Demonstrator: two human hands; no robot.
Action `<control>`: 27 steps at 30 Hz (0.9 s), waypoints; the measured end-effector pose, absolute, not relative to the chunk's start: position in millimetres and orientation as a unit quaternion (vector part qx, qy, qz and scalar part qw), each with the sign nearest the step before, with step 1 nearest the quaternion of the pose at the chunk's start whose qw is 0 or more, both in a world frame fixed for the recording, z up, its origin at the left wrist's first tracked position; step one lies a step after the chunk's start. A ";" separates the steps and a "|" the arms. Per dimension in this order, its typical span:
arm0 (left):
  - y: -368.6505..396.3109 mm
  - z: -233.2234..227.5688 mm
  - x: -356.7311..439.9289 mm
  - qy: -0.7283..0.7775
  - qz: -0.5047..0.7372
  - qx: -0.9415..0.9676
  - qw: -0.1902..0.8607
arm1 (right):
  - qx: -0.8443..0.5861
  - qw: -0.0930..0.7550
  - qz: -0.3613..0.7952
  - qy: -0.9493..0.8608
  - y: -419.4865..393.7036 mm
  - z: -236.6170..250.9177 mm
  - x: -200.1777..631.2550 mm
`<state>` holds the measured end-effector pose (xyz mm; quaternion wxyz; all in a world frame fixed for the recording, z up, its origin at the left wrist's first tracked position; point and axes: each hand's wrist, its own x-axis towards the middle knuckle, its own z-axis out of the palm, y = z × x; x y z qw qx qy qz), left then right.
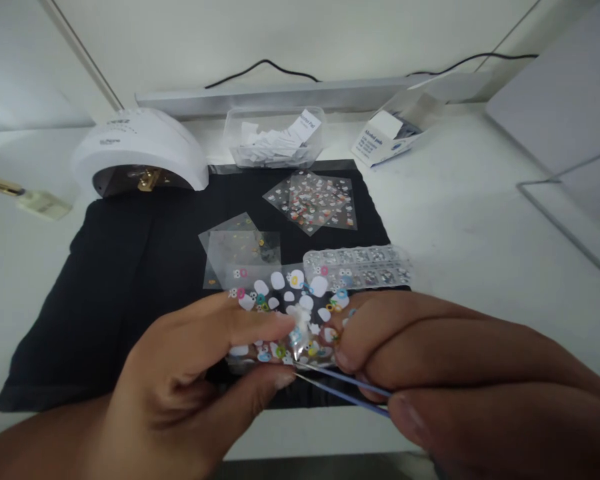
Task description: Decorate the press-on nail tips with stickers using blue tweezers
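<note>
My left hand (190, 373) pinches a clear sticker sheet (290, 300) printed with small white and coloured shapes, holding it just above the black cloth (105, 280). My right hand (445, 360) grips thin blue tweezers (340, 387) whose tips touch the lower part of that sheet, between my two hands. Both hands are close to the table's front edge.
A white nail lamp (140, 153) stands at the cloth's back left. A clear box of white pads (275, 137) and a small carton (385, 137) sit behind. More sticker sheets (315, 200) (240, 253) and a clear rhinestone case (360, 263) lie on the cloth.
</note>
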<state>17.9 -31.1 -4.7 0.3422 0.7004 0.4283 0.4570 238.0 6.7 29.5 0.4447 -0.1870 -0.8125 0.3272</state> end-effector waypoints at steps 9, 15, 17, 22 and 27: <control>-29.2 -2.0 16.8 0.418 0.446 0.708 0.353 | -0.194 0.474 0.318 -0.798 7.6 31.1 233.7; -28.7 0.5 16.8 0.414 0.441 0.714 0.352 | -0.207 0.459 0.320 -0.803 8.4 33.6 233.1; -28.3 1.2 16.9 0.411 0.444 0.714 0.351 | -0.205 0.453 0.323 -0.805 7.6 34.3 233.9; -27.7 1.7 17.7 0.424 0.443 0.693 0.380 | -0.193 0.449 0.334 -0.806 7.9 36.4 232.1; -29.4 1.2 18.3 0.437 0.442 0.673 0.400 | -0.199 0.442 0.361 -0.797 9.7 33.0 235.8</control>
